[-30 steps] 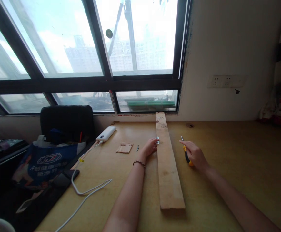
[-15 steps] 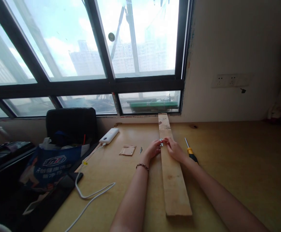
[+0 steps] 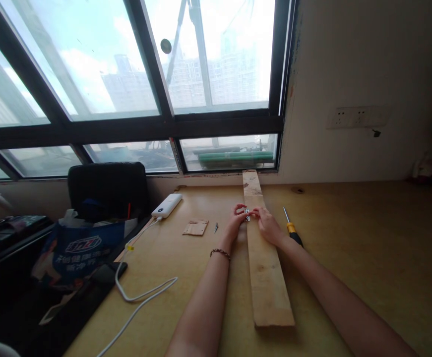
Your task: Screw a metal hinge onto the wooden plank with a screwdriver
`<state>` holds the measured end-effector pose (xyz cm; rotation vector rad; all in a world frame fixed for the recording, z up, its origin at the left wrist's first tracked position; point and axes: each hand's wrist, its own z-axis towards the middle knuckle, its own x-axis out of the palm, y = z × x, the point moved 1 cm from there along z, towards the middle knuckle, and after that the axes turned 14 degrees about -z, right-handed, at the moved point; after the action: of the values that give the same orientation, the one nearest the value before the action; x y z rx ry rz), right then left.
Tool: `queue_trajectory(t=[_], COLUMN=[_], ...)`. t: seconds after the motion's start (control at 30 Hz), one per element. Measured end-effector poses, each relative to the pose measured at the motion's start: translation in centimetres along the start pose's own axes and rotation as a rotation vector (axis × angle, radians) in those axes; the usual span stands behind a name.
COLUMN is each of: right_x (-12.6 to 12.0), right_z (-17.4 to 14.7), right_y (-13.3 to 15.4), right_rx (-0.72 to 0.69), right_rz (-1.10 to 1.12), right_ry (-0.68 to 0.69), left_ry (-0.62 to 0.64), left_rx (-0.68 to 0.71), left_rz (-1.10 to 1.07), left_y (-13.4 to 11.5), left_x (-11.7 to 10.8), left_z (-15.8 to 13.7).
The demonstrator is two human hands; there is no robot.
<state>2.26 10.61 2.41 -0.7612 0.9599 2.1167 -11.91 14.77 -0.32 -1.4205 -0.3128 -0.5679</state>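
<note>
A long wooden plank (image 3: pixel 270 277) lies lengthwise on the table. At its left edge sits a small shiny metal hinge (image 3: pixel 247 216). My left hand (image 3: pixel 236 222) holds the hinge from the left, its thumb on the metal and its index finger arched above. From the right, my right hand (image 3: pixel 268 225) rests over the plank, with closed fingertips meeting the hinge; whether a small screw is between them is too small to see. Right of the plank lies a screwdriver (image 3: pixel 292 229) with a yellow and black handle. Screws (image 3: pixel 216 227) lie to the left.
A thin wooden piece (image 3: pixel 195 227) lies left of the screws. Beyond it are a white power bank (image 3: pixel 167 206) and its cable (image 3: pixel 141 299). A black chair (image 3: pixel 107 191) with a blue bag (image 3: pixel 84 250) stands left of the table (image 3: pixel 368 267). The window is behind.
My left index finger has lifted and arched away from the hinge, while the thumb stays at it. My right hand keeps nearly the same place. The view has tilted slightly.
</note>
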Motion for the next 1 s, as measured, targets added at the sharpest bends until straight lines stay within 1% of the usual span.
queue_trajectory(t=[0.07, 0.23, 0.4, 0.67, 0.83, 1.0], right_x=[-0.1, -0.2, -0.4, -0.2, -0.5, -1.1], right_z=[0.0, -0.1, -0.1, -0.2, -0.3, -0.3], right_y=[0.0, 0.3, 0.5, 0.3, 0.5, 0.8], right_rx=[0.008, 0.019, 0.032, 0.031, -0.001, -0.063], right_rz=[-0.024, -0.027, -0.041, -0.047, -0.015, -0.016], right_ry=[0.003, 0.02, 0.033, 0.027, 0.039, 0.067], left_ry=[0.035, 0.052, 0.025, 0.032, 0.021, 0.004], left_rx=[-0.03, -0.048, -0.04, -0.063, -0.031, -0.002], left_rz=[0.012, 0.022, 0.038, 0.02, 0.043, 0.043], left_y=[0.2, 0.3, 0.4, 0.5, 0.2, 0.1], left_x=[0.0, 0.1, 0.0, 0.0, -0.1, -0.1], left_z=[0.1, 0.3, 0.2, 0.5, 0.5, 0.4])
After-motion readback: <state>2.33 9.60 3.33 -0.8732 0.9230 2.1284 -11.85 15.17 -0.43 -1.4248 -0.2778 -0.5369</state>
